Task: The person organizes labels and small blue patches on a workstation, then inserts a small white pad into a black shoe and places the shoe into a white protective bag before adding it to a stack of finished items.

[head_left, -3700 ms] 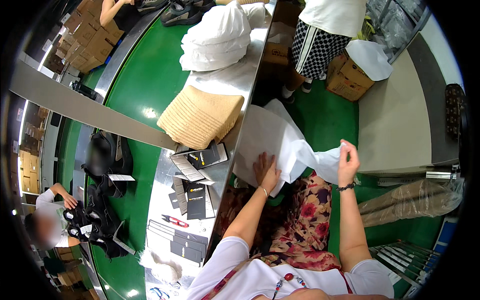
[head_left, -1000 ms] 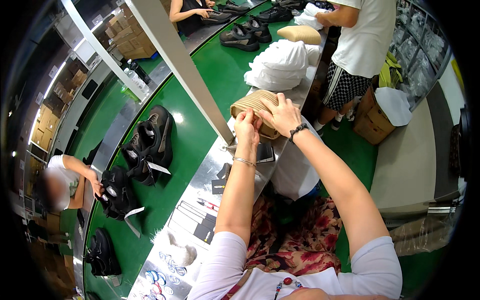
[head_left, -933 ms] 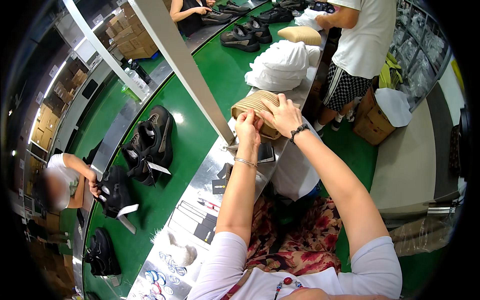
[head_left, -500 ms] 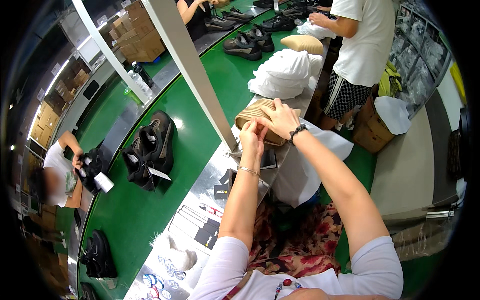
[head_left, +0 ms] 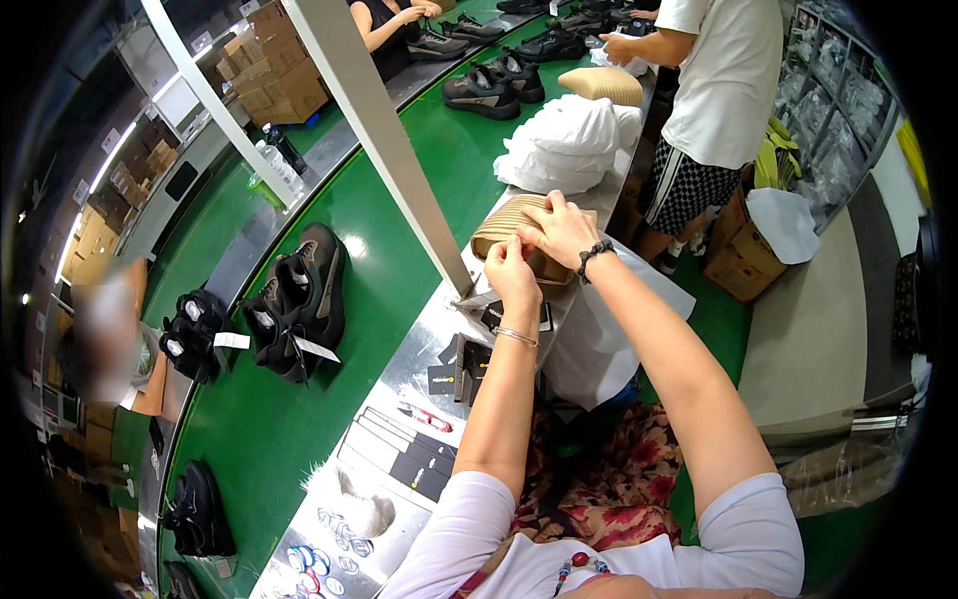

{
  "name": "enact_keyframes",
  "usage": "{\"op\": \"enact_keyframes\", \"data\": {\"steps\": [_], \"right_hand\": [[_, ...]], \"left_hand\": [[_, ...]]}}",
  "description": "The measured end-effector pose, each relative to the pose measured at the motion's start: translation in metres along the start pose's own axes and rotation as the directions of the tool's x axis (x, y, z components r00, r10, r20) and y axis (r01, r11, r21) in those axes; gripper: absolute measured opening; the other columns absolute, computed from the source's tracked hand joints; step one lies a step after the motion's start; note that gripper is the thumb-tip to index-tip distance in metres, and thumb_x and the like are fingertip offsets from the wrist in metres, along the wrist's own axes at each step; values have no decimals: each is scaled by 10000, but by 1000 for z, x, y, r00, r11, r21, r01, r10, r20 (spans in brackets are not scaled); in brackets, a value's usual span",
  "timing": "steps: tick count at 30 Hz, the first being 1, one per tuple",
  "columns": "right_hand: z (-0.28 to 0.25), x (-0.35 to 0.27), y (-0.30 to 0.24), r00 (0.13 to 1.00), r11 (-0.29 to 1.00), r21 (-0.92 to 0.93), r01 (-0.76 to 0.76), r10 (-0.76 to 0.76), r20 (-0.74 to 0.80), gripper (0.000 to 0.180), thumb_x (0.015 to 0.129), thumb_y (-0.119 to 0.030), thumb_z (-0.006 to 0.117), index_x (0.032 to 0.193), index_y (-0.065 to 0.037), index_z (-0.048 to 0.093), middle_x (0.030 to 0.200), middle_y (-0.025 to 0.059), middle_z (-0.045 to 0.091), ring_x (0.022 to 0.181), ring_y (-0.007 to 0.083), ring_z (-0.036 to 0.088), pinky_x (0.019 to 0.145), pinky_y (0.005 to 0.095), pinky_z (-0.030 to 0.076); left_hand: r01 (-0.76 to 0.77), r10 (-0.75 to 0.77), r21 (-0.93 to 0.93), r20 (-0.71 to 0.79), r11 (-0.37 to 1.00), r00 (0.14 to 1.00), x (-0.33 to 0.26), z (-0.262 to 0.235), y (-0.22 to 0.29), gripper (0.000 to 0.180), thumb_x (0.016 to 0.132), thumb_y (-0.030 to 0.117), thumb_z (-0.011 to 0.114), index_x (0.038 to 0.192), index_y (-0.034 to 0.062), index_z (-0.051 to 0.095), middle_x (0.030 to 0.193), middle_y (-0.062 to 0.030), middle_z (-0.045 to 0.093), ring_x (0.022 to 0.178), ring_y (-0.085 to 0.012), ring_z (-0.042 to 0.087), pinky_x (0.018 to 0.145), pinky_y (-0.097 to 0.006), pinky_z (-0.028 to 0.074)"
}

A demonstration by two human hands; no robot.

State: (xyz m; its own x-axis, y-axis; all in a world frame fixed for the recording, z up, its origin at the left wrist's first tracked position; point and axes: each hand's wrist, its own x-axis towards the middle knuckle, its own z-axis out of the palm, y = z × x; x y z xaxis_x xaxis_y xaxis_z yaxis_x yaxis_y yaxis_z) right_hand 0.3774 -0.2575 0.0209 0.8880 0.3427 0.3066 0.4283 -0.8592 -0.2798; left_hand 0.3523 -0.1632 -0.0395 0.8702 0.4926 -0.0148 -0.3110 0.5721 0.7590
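Note:
A tan ribbed, rolled piece (head_left: pixel 499 226), like corrugated card, lies on the metal ledge beside the post. My left hand (head_left: pixel 515 272) is at its near side, fingers pinched together. Over its top reaches my right hand (head_left: pixel 561 232), with its fingertips closed in beside those of the left. Whatever sits between the fingertips is too small or hidden to make out. Just below my left wrist are dark cards (head_left: pixel 511 315) and a small dark box (head_left: pixel 471 367).
A white post (head_left: pixel 384 140) rises left of my hands. White wrapped bundles (head_left: pixel 559 145) lie beyond. Dark shoes (head_left: pixel 299 299) stand on the green belt (head_left: pixel 389 270). A red-handled tool (head_left: pixel 427 416) lies on the ledge. A person in a white shirt (head_left: pixel 723 90) stands at far right.
My left hand has shifted slightly right, its wrist turned, staying at the ribbed piece. Across the belt, a person's dark shoes, held before, now stand at the belt's edge.

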Motion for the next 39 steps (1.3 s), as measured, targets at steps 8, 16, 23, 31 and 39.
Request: {"op": "enact_keyframes", "data": {"steps": [8,16,23,31,39], "right_hand": [[-5,-1,4,999,999,14,30,-30,19,408,829,-496,496,1088,-193,589,1085,169,459,936,350,543,781,445,465],[5,9,-2,1000,1000,-31,6,-6,-1,436,833,-481,494,1053,-111,567,1055,211,461,905,377,566,766,464,469],[-8,24,-10,995,998,-69,-7,14,103,517,805,-531,516,1061,-84,559,1070,224,473,877,384,589,765,463,476],[-5,21,-14,991,997,-64,-51,58,117,567,797,-534,532,1128,-73,504,1113,233,456,946,384,567,792,477,458],[-7,19,-5,994,999,-12,-53,54,96,545,775,-543,559,1072,-86,535,1097,235,463,931,397,572,789,483,456]], "left_hand": [[-8,12,82,-49,997,999,-10,5,0,137,867,78,559,759,-5,537,742,-60,586,645,-137,573,616,-242,498],[231,-232,78,3,970,973,32,-5,19,213,921,201,490,797,34,535,737,-51,580,555,-119,556,450,-219,463],[148,-148,66,-6,987,989,26,1,10,215,927,170,482,772,39,553,660,-20,579,512,-94,547,461,-202,450],[-6,11,36,-142,999,990,9,6,-4,219,932,166,465,776,38,550,676,-23,585,533,-83,546,470,-197,445],[-27,40,78,-170,997,985,-4,11,-7,213,926,150,471,771,15,528,674,-53,586,538,-119,583,465,-212,461]]}}
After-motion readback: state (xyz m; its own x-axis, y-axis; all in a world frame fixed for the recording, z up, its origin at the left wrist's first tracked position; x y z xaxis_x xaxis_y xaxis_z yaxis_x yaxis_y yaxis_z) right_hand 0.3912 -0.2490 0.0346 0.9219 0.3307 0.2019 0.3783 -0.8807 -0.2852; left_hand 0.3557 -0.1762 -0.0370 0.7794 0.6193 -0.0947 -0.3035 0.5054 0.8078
